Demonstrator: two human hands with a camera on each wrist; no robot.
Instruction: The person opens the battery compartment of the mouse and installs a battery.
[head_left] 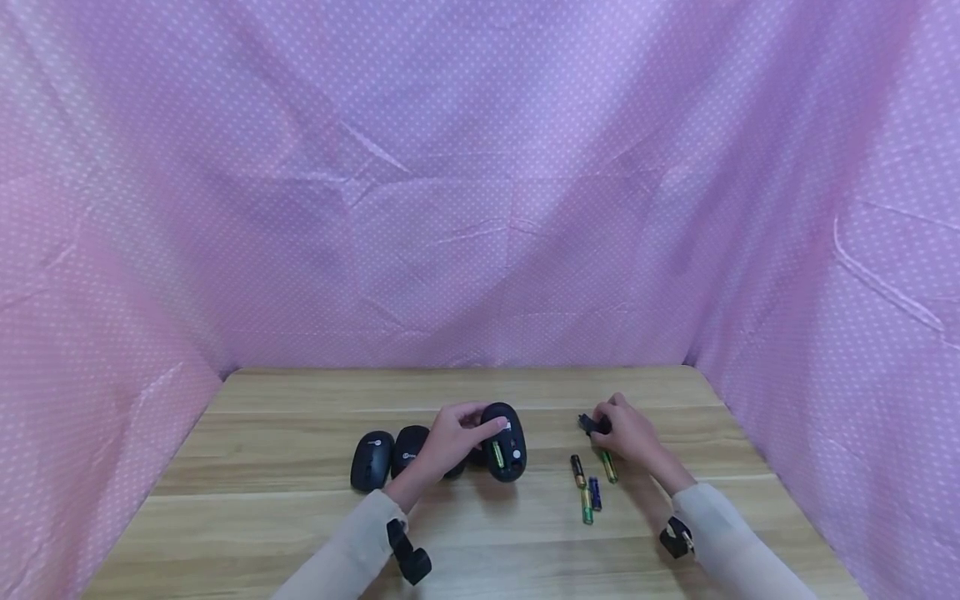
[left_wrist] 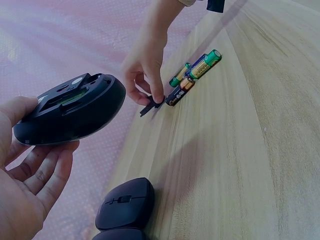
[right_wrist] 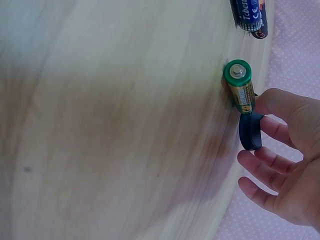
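A black computer mouse (head_left: pixel 514 442) is in my left hand (head_left: pixel 450 437), held above the table with its underside up and its battery slot uncovered. Inside the slot lies a green battery (head_left: pixel 497 454). My right hand (head_left: pixel 632 433) pinches a small black battery cover (head_left: pixel 587 423) between thumb and fingers, low over the tabletop. Close beside that hand is a green-and-gold battery (right_wrist: pixel 241 90). Nearer me lie a black-and-gold battery (head_left: pixel 577 472), a blue battery (head_left: pixel 595 493) and another green battery (head_left: pixel 587 507).
Left of the held mouse, more black mice stand in a row, including an outer mouse (head_left: pixel 372 461) and its neighbour (head_left: pixel 408 450); my left hand partly hides others. The wooden table (head_left: pixel 285 533) ends at a pink dotted cloth (head_left: pixel 465 208) behind and at both sides.
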